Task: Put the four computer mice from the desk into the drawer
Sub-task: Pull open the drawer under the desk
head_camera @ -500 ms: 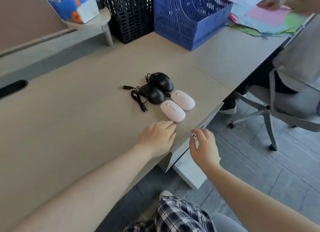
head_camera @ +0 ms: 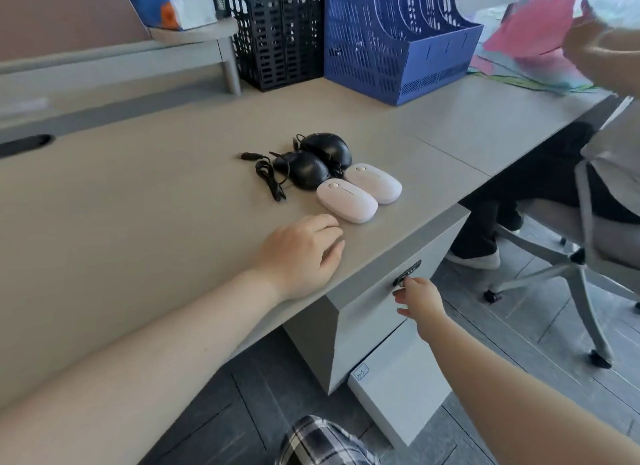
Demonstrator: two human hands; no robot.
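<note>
Two pale pink mice, a nearer one (head_camera: 347, 201) and a farther one (head_camera: 374, 183), lie side by side near the desk's front edge. Behind them sit two black wired mice, a nearer one (head_camera: 306, 170) and a farther one (head_camera: 327, 148), with a coiled cable (head_camera: 268, 177) to their left. My left hand (head_camera: 301, 253) rests flat on the desk (head_camera: 138, 204) just short of the nearer pink mouse, holding nothing. My right hand (head_camera: 417, 300) is at the grey drawer front (head_camera: 370, 312) below the desk edge, fingertips touching its black handle (head_camera: 407, 274). The drawer looks shut.
A black mesh file holder (head_camera: 277, 31) and a blue one (head_camera: 394, 38) stand at the back of the desk. Another person sits on an office chair (head_camera: 571, 249) to the right, handling coloured paper (head_camera: 533, 24). A white box (head_camera: 398, 388) sits under the drawer.
My right hand has dropped from the desk edge to the drawer's handle. The view has moved closer to the desk. My left hand stays on the desk; the mice have not moved.
</note>
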